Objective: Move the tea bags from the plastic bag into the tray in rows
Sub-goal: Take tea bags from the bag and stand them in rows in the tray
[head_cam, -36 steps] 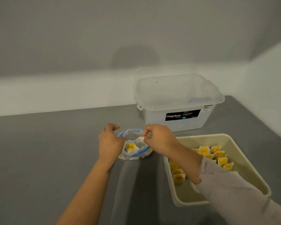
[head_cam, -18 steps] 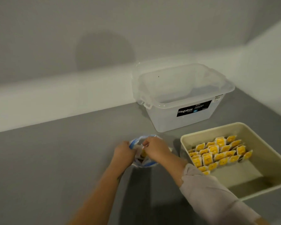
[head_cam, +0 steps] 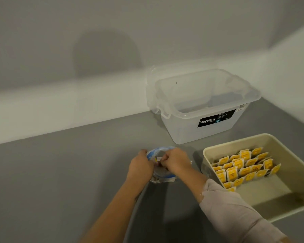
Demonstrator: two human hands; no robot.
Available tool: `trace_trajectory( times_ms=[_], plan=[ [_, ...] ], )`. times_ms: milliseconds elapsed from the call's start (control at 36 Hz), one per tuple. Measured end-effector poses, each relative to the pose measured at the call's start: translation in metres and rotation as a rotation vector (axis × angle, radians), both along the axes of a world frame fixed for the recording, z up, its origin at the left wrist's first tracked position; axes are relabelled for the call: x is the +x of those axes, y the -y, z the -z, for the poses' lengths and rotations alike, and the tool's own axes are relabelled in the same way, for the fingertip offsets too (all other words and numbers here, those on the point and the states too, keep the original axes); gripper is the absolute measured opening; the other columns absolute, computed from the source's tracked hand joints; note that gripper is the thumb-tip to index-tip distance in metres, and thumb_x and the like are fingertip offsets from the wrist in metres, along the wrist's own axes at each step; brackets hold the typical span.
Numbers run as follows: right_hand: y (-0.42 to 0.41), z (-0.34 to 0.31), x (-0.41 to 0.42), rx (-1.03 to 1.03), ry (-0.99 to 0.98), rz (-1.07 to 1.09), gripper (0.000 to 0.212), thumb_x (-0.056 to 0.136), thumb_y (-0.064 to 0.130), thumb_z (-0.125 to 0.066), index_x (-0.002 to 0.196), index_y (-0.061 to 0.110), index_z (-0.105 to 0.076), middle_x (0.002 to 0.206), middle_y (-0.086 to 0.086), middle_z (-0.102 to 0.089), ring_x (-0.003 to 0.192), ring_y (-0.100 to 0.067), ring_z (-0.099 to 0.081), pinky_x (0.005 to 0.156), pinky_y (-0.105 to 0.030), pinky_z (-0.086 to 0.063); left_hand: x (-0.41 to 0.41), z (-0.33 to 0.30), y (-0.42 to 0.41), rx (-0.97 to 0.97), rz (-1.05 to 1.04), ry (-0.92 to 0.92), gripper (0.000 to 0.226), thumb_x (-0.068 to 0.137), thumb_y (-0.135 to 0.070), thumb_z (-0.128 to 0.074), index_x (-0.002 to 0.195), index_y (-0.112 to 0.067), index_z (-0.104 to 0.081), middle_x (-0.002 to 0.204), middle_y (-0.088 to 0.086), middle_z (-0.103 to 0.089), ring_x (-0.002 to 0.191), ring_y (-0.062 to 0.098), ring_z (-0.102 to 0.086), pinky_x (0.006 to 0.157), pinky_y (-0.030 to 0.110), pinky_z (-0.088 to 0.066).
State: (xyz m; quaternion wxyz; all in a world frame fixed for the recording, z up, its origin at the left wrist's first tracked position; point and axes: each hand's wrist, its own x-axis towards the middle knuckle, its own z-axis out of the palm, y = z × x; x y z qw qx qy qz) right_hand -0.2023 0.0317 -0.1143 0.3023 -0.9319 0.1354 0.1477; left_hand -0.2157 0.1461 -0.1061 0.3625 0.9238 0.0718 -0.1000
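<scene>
A clear plastic bag point(head_cam: 162, 178) with a blue zip rim lies on the grey table. My left hand point(head_cam: 140, 166) grips the bag's left rim and holds its mouth apart. My right hand point(head_cam: 175, 161) reaches into the mouth with curled fingers and pinches something small inside; a speck of yellow shows there, the rest is hidden. To the right stands a cream tray point(head_cam: 288, 206) holding several yellow-and-white tea bags point(head_cam: 242, 167) in rows across its far half.
A clear lidless Megabox storage box point(head_cam: 205, 106) stands behind the tray against the white wall. The grey table point(head_cam: 60, 172) stretches to the left of the bag. The tray's near half shows bare bottom.
The camera has tilted and shifted, so hands and bag sit lower in view. My right hand has gone from the bag's right rim into its mouth. My left hand keeps its grip.
</scene>
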Motion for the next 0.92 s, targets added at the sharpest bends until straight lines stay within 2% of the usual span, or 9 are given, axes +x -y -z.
trace_trajectory(
  times_ms=[111,194,333,417,472,583,750,833,917],
  plan=[
    [0.014,-0.009,0.0,0.092,0.079,-0.019,0.017,0.085,0.025,-0.067,0.087,0.009,-0.073,0.093,-0.008,-0.071,0.079,-0.015,-0.061,0.072,-0.023,-0.046,0.0,-0.005,0.0,0.042,0.029,-0.003,0.033,0.093,-0.021,-0.047,0.124,-0.013,-0.048,0.116,0.012,-0.061,0.105,0.029,-0.058,0.081,0.031,-0.044],
    [0.024,-0.019,-0.001,0.149,0.15,-0.044,0.011,0.082,0.016,-0.069,0.072,0.013,-0.067,0.078,-0.003,-0.068,0.067,-0.011,-0.057,0.065,-0.022,-0.048,0.002,-0.006,-0.001,0.042,0.048,-0.01,0.049,0.092,-0.018,-0.049,0.14,-0.013,-0.036,0.133,0.013,-0.051,0.12,0.029,-0.051,0.095,0.035,-0.042],
    [0.034,-0.035,0.005,0.284,0.186,0.017,0.015,0.081,0.013,-0.071,0.071,0.018,-0.061,0.066,0.002,-0.061,0.052,-0.008,-0.057,0.051,-0.018,-0.046,0.002,-0.016,0.002,-0.04,0.119,0.196,0.058,0.083,-0.013,-0.062,0.136,-0.022,-0.042,0.146,0.0,-0.041,0.135,0.02,-0.037,0.116,0.045,-0.023],
    [0.037,-0.044,0.008,0.45,0.202,0.098,0.01,0.08,0.006,-0.069,0.079,0.013,-0.061,0.072,-0.004,-0.063,0.059,-0.016,-0.061,0.054,-0.024,-0.053,0.0,-0.025,0.004,-0.048,0.291,0.285,0.061,0.081,-0.014,-0.066,0.136,-0.027,-0.045,0.148,-0.009,-0.037,0.141,0.01,-0.027,0.12,0.036,-0.003],
    [0.038,-0.049,0.01,0.59,0.183,0.168,0.012,0.08,0.001,-0.065,0.079,0.011,-0.059,0.072,-0.009,-0.063,0.054,-0.019,-0.062,0.056,-0.03,-0.056,-0.001,-0.027,0.006,-0.068,0.372,0.29,0.064,0.081,-0.013,-0.066,0.139,-0.029,-0.043,0.146,-0.011,-0.04,0.136,0.005,-0.033,0.116,0.024,-0.013],
    [0.039,-0.058,0.01,0.716,0.147,0.215,0.013,0.083,0.002,-0.063,0.078,0.011,-0.056,0.065,-0.01,-0.062,0.041,-0.015,-0.056,0.05,-0.027,-0.05,0.002,-0.025,0.01,-0.111,0.352,0.343,0.046,0.09,-0.015,-0.057,0.134,-0.03,-0.051,0.125,-0.008,-0.061,0.113,0.006,-0.056,0.083,-0.004,-0.029],
    [0.04,-0.062,0.008,0.893,0.101,0.26,0.012,0.089,0.009,-0.063,0.082,0.012,-0.054,0.061,-0.007,-0.065,0.041,-0.01,-0.059,0.052,-0.025,-0.05,0.003,-0.028,0.012,-0.35,0.247,0.257,0.032,0.098,-0.017,-0.046,0.125,-0.028,-0.06,0.103,-0.01,-0.068,0.093,0.003,-0.063,0.084,0.012,-0.048],
    [0.039,-0.067,0.007,0.967,0.091,0.291,0.012,0.094,0.018,-0.059,0.086,0.011,-0.053,0.06,-0.007,-0.067,0.046,-0.013,-0.06,0.051,-0.024,-0.051,0.001,-0.028,0.014,-0.617,0.15,0.105,0.026,0.097,-0.012,-0.045,0.112,-0.02,-0.065,0.098,0.003,-0.072,0.092,0.017,-0.069,0.083,0.029,-0.056],
    [0.041,-0.072,0.005,1.065,0.091,0.305,0.013,0.098,0.022,-0.051,0.091,0.011,-0.052,0.068,-0.008,-0.07,0.05,-0.015,-0.06,0.049,-0.023,-0.05,-0.002,-0.033,0.016,-0.855,0.033,-0.039,0.028,0.099,-0.009,-0.037,0.105,-0.008,-0.065,0.093,0.014,-0.072,0.088,0.025,-0.069,0.082,0.034,-0.058]
  ],
)
